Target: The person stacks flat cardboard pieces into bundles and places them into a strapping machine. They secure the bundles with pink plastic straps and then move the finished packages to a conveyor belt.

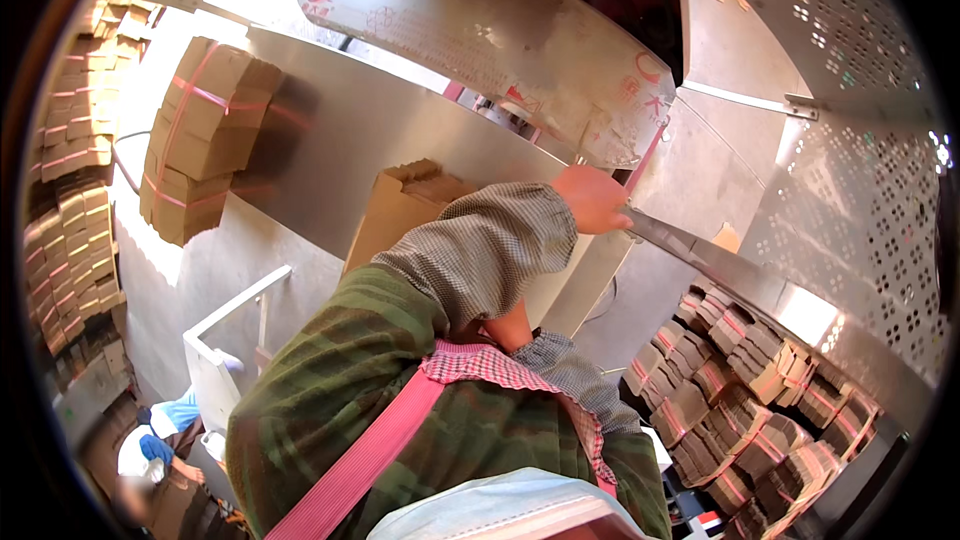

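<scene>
My left arm, in a green sleeve with a checked cuff cover, reaches up across the middle of the view. My left hand [592,198] sits at the near end of a slanted metal rail [700,252], fingers curled around it. Just behind the arm stands a stack of flat brown cardboard [400,202] against a steel sheet. Only a bit of my right forearm [512,326] and its checked cuff show under the left arm; my right hand is hidden.
Cardboard bundles tied with pink straps lie at the upper left [205,130], down the left edge [75,200] and at the lower right [750,400]. A perforated metal panel [860,200] stands right, a curved plate [480,30] overhead. A person's blue-gloved hands [165,430] work at the lower left beside a white frame [232,312].
</scene>
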